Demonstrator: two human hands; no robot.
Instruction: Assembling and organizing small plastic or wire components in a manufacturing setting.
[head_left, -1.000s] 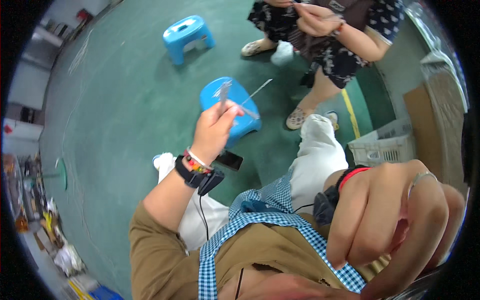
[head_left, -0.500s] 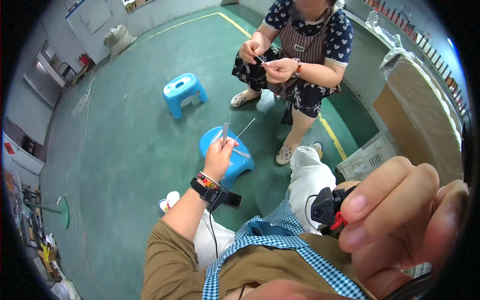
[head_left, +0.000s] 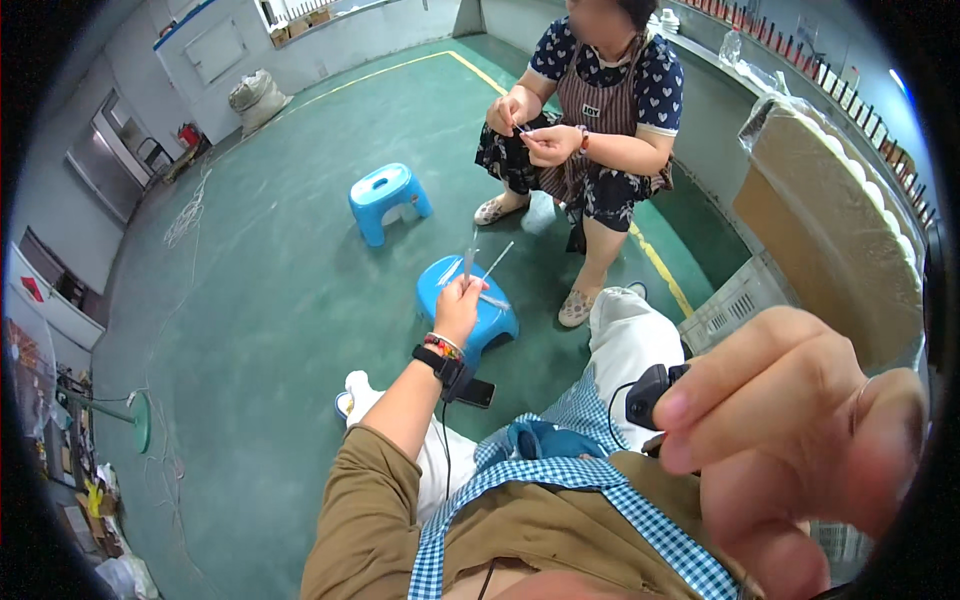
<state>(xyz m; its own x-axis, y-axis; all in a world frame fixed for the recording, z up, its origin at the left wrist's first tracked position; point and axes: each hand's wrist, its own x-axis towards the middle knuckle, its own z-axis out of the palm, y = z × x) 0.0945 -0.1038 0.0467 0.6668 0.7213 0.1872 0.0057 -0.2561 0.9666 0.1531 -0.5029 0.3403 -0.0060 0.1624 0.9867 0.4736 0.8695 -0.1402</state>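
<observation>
My left hand (head_left: 460, 308) is closed around a flat grey strip-like tool (head_left: 469, 264) and a thin pale stick (head_left: 498, 260), both pointing up and away. It is over a blue plastic stool (head_left: 436, 283), where some thin pale pieces (head_left: 495, 300) lie. My right hand (head_left: 800, 430) is raised very near the view at the lower right, large and blurred, its fingers curled. Anything inside its grip is hidden. Beside its fingertips shows a small black camera (head_left: 648, 400) with a cable. A black device is strapped to my left wrist.
Opposite me a seated person (head_left: 610, 110) holds something small and thin between both hands. Another blue stool (head_left: 383, 190) stands farther left. To the right are a white plastic crate (head_left: 735, 300) and a plastic-wrapped brown board (head_left: 830, 220). A pale sack (head_left: 255, 100) leans by the far wall.
The view has shifted, so the stools and the seated person sit differently in it. My left hand still grips the grey tool and stick. My right hand stays raised, with fingers slightly lower.
</observation>
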